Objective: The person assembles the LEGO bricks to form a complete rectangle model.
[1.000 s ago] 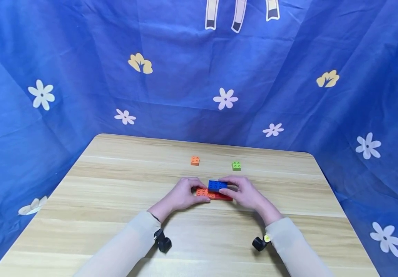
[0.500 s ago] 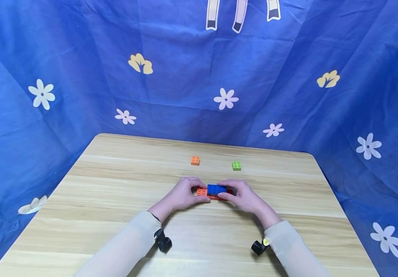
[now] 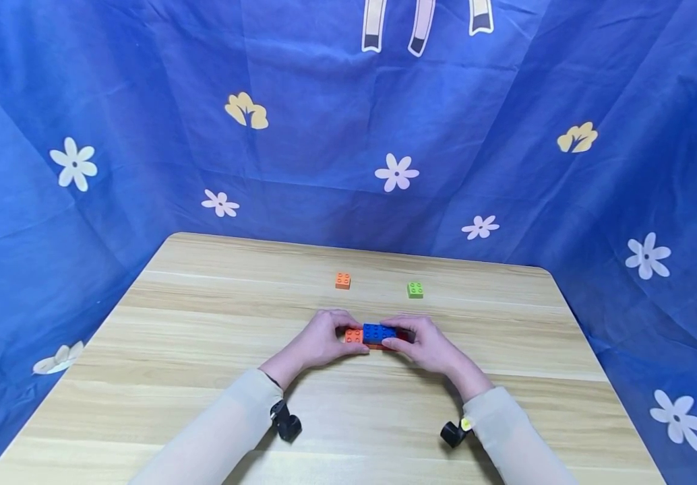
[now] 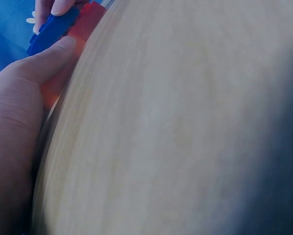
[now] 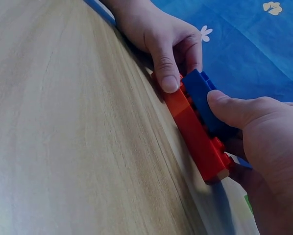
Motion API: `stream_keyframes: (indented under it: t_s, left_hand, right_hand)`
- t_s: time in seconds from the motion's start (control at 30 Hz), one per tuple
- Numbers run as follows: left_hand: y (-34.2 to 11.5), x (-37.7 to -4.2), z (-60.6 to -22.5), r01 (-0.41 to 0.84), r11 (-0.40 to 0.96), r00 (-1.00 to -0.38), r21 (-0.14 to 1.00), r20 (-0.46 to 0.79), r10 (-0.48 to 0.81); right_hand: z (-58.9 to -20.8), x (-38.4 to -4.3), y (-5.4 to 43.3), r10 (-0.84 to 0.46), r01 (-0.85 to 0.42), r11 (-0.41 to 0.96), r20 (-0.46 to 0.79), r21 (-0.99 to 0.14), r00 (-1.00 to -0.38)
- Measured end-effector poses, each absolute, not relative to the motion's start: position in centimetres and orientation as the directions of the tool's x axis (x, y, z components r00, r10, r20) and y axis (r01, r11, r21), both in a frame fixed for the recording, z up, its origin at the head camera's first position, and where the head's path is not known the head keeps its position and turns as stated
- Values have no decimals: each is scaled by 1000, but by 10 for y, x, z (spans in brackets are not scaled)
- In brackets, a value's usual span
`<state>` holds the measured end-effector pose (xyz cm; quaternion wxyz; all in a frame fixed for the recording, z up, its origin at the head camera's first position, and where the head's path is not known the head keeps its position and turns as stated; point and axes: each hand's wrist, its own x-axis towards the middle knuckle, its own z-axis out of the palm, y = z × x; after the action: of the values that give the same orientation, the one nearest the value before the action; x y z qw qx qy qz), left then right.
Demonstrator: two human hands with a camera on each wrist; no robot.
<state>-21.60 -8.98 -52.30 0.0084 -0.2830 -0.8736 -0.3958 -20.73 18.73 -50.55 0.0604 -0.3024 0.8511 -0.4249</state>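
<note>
In the head view, my left hand (image 3: 324, 339) holds the orange brick (image 3: 353, 336) between thumb and fingers on the table. The red brick (image 5: 205, 159) lies end to end with it, on its right. My right hand (image 3: 424, 340) pinches a blue brick (image 3: 375, 333) by its right part. This blue brick lies over the orange and red bricks, leaving studs bare at both ends. Studs show along its lower edge in the right wrist view; whether it is pressed fully down I cannot tell. The left thumb (image 4: 53, 58) rests on the orange brick's near side.
Farther back on the wooden table (image 3: 233, 283) lie a small orange brick (image 3: 342, 281) and a small lime green brick (image 3: 415, 290), apart from each other. A blue patterned cloth (image 3: 318, 135) hangs around the table's back and sides.
My right hand has brought the blue brick slightly left and down onto the orange and red bricks, then stayed there over the last half second. The left hand has kept its hold.
</note>
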Motion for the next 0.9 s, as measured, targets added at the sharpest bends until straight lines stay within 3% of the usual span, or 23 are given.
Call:
stream_keyframes:
  t_s: [0.53,0.9]
  left_hand:
    - [-89,-217,-522,508,521,-835,685,246,492]
    - [-90,-218,-526,548,539,-814,640,261,518]
  right_hand:
    - [-498,-205,185,-579,-488,502,142,-714,-803]
    - [-506,-206,185,-563,-518,488,200,-703,-802]
